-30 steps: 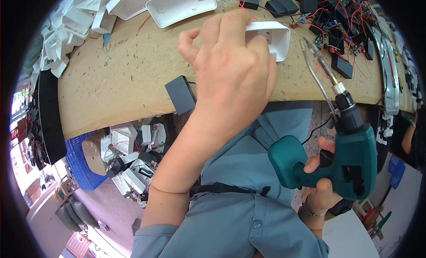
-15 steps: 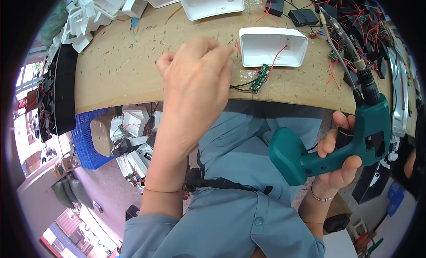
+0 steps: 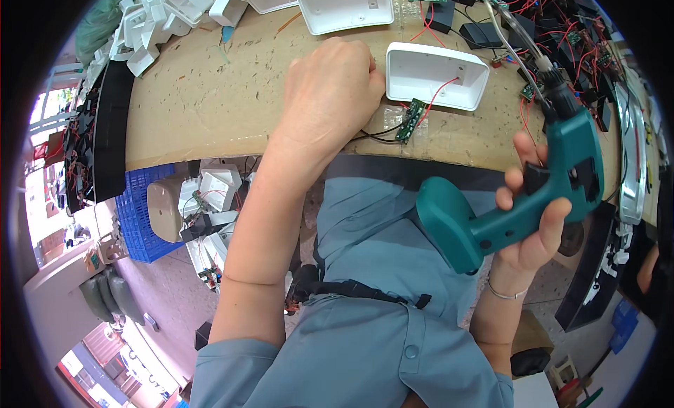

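Observation:
My left hand is curled closed over the cardboard-covered bench, beside a white plastic housing. Whatever its fingers may hold is hidden beneath it. Black wires run from under that hand to a small green circuit board, which leans at the housing's near edge. A red wire reaches from the board into the housing. In my right hand is a green soldering gun, gripped by its handle with the fingers near the black trigger. Its metal tip and thin feed tube point away toward the back of the bench.
More white housings stand at the back, with a heap of white parts at far left. Black boxes, boards and red wires crowd the right side. Below the bench at left is a blue crate.
My left hand has moved slightly right and away from me, closer to the housing. The soldering gun has risen a little and shifted left in my right hand.

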`<state>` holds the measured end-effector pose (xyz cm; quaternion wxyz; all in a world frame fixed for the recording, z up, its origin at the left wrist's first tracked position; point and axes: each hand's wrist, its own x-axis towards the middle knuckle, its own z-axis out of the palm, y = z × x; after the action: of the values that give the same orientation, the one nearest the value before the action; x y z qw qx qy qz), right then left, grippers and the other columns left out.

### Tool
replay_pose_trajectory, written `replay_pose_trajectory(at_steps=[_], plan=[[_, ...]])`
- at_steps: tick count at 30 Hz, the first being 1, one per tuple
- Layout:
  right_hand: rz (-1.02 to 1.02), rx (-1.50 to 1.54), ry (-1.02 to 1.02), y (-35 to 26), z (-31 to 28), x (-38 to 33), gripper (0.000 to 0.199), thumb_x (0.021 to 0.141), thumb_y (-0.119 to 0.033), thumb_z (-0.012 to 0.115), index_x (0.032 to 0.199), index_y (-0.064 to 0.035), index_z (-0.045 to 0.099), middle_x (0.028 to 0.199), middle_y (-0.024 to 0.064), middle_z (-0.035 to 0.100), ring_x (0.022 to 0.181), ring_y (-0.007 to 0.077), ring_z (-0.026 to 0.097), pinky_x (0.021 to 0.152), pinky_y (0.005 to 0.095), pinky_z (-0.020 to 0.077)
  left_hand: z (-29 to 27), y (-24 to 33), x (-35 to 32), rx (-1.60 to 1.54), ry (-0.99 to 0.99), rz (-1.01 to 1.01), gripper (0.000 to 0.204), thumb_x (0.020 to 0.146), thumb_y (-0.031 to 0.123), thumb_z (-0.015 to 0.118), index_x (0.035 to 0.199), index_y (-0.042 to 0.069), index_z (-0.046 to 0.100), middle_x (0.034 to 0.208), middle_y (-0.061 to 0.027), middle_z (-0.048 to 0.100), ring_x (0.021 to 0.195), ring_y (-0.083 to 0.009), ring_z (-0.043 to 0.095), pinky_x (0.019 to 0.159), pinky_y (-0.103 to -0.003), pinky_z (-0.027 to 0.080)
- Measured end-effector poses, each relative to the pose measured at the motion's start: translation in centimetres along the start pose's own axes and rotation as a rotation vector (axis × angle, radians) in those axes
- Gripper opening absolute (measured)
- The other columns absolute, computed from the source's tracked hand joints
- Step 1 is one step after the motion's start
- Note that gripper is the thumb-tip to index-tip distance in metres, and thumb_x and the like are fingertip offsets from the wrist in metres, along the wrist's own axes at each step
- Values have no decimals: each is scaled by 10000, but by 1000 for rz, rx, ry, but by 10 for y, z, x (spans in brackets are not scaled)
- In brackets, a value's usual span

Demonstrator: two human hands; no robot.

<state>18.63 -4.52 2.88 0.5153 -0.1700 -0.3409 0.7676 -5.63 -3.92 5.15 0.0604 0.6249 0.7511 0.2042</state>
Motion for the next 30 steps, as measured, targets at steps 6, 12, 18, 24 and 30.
replay_pose_trajectory(at_steps=[6,12,18,24,30], plan=[[91,199,-19,16,6,25,619,819,-300,565,1253,52,296,1347,262,201,1276,336,208,862,351,470,17,-4,-7,71,173,123,132,699,104,519,655,-9,570,695,-184,566,632,-354,553,586,-440,435],[48,68,85,27,13,27,579,826,-345,554,1226,21,354,1294,211,335,1231,341,310,951,391,370,10,4,-11,146,124,67,96,686,63,510,659,-7,569,688,-180,575,645,-343,572,575,-426,444],[34,90,125,30,20,28,588,827,-340,552,1226,36,339,1293,216,325,1242,345,284,1021,419,276,4,12,-10,197,31,69,130,715,96,509,686,-18,563,720,-197,573,686,-355,566,604,-426,443],[6,99,154,33,25,28,596,823,-333,559,1225,46,335,1296,215,311,1246,344,274,1046,425,234,7,11,-9,179,45,88,71,643,51,559,654,-15,580,678,-187,580,642,-347,581,548,-399,466],[-24,179,169,34,24,31,550,844,-280,524,1184,101,322,1309,263,253,1258,373,222,1064,428,218,2,7,-27,-2,242,114,77,722,65,543,733,-11,544,710,-163,557,646,-317,542,577,-372,436]])
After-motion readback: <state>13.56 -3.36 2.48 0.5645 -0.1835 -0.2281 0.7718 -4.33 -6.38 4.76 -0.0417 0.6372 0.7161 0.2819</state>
